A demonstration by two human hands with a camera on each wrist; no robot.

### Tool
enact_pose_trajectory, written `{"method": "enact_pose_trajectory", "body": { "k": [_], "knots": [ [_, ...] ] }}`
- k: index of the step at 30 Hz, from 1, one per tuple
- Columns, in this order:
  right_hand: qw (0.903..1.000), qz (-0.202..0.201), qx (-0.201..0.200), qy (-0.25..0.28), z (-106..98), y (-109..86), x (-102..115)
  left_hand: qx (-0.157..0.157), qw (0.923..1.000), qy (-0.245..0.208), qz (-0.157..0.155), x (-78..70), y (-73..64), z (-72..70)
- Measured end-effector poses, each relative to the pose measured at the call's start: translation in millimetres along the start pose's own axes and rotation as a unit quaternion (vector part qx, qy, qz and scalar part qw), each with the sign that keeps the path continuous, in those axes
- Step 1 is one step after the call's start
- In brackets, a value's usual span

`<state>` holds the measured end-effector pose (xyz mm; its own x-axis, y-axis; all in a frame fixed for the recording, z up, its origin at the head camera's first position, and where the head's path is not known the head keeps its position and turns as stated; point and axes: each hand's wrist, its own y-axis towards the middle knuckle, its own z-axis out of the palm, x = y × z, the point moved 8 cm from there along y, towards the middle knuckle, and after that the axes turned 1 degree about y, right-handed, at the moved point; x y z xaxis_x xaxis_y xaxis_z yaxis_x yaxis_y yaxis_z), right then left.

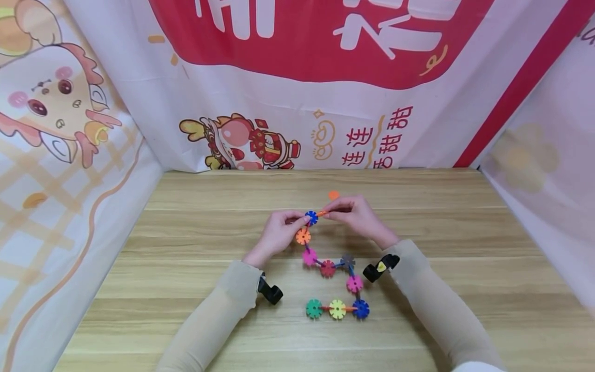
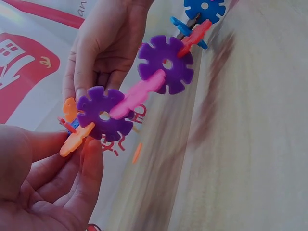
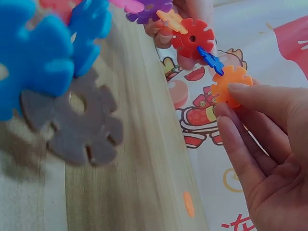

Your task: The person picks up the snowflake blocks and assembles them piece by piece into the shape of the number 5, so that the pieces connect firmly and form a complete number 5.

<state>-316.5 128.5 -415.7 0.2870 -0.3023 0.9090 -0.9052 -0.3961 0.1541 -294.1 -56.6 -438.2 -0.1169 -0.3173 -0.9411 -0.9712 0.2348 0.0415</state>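
Observation:
A chain of notched plastic snowflake discs in mixed colours winds over the wooden table. My left hand (image 1: 281,230) pinches its far end, by the red disc (image 3: 192,38) and blue disc (image 1: 311,218). In the right wrist view, my right hand (image 3: 274,130) holds an orange disc (image 3: 231,86) between thumb and fingers. That disc touches the small blue disc (image 3: 211,60), which slots into the red one. Purple discs (image 2: 166,65) follow along the chain in the left wrist view. My left fingers partly hide the red disc there.
A loose orange disc (image 1: 333,195) lies beyond my right hand. Nearer me, the chain bends through a grey disc (image 1: 347,261) and a dark blue disc (image 1: 361,309) to a green disc (image 1: 313,308). Printed cloth (image 1: 288,93) stands behind the table (image 1: 195,232).

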Motion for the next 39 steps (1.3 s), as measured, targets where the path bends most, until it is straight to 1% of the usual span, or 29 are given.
{"method": "enact_pose_trajectory", "body": {
  "k": [7, 13, 17, 21, 25, 28, 31, 35, 39],
  "knots": [
    [0.9999, -0.008, 0.01, -0.008, 0, 0.2, 3, 0.001, 1.0, 0.003, -0.002, 1.2, 1.5, 1.6],
    [0.9995, -0.023, 0.011, -0.018, 1, 1.5, 9, 0.006, 0.9999, -0.011, -0.006, 1.2, 2.6, 2.9],
    [0.9998, -0.015, 0.005, -0.012, 1, 3.4, 7, 0.01, 0.9997, -0.021, -0.004, -0.4, 5.0, 0.8],
    [0.9999, -0.006, 0.009, -0.003, 1, 5.9, 5, 0.013, 0.9997, -0.019, -0.003, -3.3, 6.6, -4.1],
    [0.9998, 0.011, 0.013, -0.004, -3, 9.3, -2, 0.016, 0.9996, -0.019, -0.015, -2.2, 6.6, -8.1],
    [0.9992, 0.032, -0.003, -0.026, -13, 15.2, -10, 0.018, 0.9992, -0.029, -0.022, -0.9, 6.5, -9.5],
    [0.9961, 0.062, -0.028, -0.056, -27, 24.8, -23, 0.018, 0.9987, -0.04, -0.024, 0.6, 6.9, -9.9],
    [0.987, 0.097, -0.045, -0.12, -41, 39.1, -46, 0.022, 0.998, -0.052, -0.027, 3.5, 7.5, -9.0],
    [0.977, 0.126, -0.046, -0.166, -45, 49.7, -64, 0.024, 0.9976, -0.061, -0.023, 4.9, 7.7, -7.4]
  ]
}}
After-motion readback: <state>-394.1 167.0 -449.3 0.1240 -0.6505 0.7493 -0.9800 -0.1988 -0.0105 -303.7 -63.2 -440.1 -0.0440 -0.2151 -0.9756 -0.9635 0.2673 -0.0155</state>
